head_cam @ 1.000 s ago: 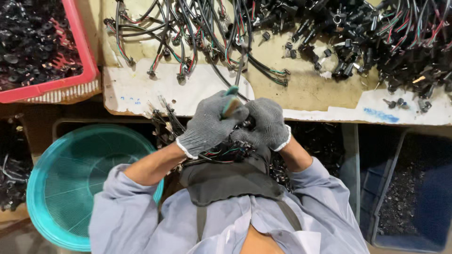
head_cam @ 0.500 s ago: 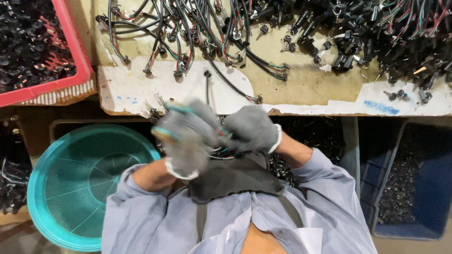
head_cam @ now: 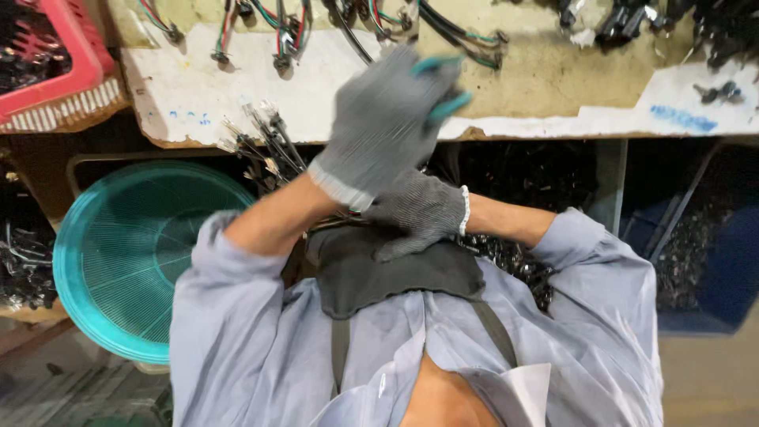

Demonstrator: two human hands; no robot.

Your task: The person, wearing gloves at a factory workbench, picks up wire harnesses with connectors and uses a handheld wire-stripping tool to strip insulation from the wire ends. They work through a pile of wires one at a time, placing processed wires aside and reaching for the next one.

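Below the worn workbench (head_cam: 553, 79) with wire harnesses (head_cam: 285, 32), the gloved left hand (head_cam: 387, 126) grips a teal-handled tool (head_cam: 447, 99), while the right hand (head_cam: 415, 213) rests half-curled on a dark apron (head_cam: 395, 277).

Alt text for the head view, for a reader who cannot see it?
A person's raised left hand in a grey knit glove grips a teal-handled tool, blurred, while the gloved right hand rests low against a dark apron. Ahead lie a workbench strewn with wire harnesses and a teal basket.
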